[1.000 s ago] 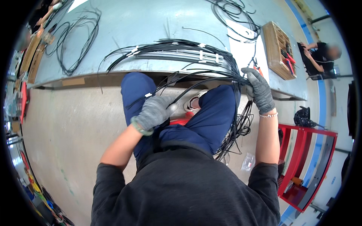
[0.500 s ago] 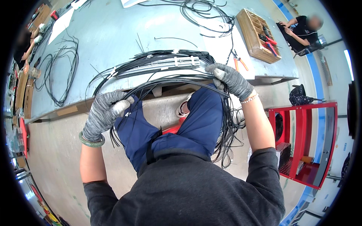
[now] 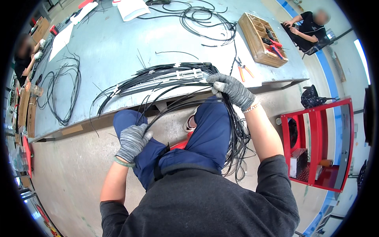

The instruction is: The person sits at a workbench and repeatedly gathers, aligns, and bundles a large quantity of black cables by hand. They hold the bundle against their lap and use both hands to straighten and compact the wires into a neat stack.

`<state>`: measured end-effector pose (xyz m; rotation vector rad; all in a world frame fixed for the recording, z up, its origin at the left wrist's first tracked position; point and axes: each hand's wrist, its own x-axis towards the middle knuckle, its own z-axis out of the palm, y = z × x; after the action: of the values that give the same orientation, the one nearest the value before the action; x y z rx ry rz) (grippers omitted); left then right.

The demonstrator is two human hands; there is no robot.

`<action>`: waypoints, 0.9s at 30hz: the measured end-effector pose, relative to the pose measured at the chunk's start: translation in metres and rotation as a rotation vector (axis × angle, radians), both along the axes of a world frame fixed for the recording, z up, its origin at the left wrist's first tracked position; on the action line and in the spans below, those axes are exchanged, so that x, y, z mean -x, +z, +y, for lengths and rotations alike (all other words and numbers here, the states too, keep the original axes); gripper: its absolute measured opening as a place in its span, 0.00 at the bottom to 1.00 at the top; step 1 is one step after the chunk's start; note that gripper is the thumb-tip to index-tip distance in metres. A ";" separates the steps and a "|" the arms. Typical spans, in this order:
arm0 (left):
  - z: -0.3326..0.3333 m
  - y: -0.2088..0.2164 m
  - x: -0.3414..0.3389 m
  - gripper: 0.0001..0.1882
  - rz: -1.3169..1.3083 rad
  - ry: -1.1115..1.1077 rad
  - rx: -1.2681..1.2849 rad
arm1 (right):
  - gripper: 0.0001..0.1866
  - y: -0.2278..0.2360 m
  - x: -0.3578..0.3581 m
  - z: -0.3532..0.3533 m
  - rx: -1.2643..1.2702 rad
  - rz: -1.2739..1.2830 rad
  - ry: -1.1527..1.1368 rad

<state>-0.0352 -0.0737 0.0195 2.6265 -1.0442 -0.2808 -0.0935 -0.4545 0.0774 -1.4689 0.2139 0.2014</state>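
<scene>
A bundle of long black cables (image 3: 179, 95) arcs between my gloved hands, in front of the bench edge. My left hand (image 3: 133, 140), in a grey knit glove, is closed round some of the strands just above my left thigh. My right hand (image 3: 233, 90), gloved alike, pinches the bundle at the bench edge. From there loose cable ends (image 3: 236, 146) hang down beside my right leg. Just beyond, more black cables (image 3: 158, 71) lie curved on the bench with white tags, against a pale slotted strip (image 3: 166, 79).
Orange-handled pliers (image 3: 245, 71) lie on white paper near a wooden tool box (image 3: 256, 43). Cable coils (image 3: 63, 91) rest at the bench's left and far side. A red metal cabinet (image 3: 314, 146) stands at right. Two other people sit or stand at the far left and right.
My left hand has moved down and to the right, drawing its end of the cables toward my lap. The right hand has shifted slightly left and down, still gripping the bundle.
</scene>
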 end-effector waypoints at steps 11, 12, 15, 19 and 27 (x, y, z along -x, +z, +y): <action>-0.001 -0.004 -0.003 0.14 0.043 0.086 0.167 | 0.19 0.003 0.002 -0.001 -0.144 0.027 -0.014; 0.005 -0.014 -0.004 0.14 0.272 0.138 0.313 | 0.19 0.002 0.002 -0.001 -0.130 0.019 -0.004; 0.028 -0.034 -0.009 0.13 0.806 0.228 0.587 | 0.21 -0.001 0.003 -0.007 -0.107 -0.027 0.051; 0.032 -0.012 -0.023 0.16 1.021 0.204 0.604 | 0.23 -0.007 0.001 -0.009 -0.049 -0.040 0.020; -0.007 0.021 -0.011 0.21 0.951 0.251 0.602 | 0.18 0.002 -0.007 0.002 -0.059 0.008 0.041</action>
<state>-0.0241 -0.0804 0.0406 1.7033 -0.3685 -0.8762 -0.0864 -0.4522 0.0795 -1.4151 0.1830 0.2448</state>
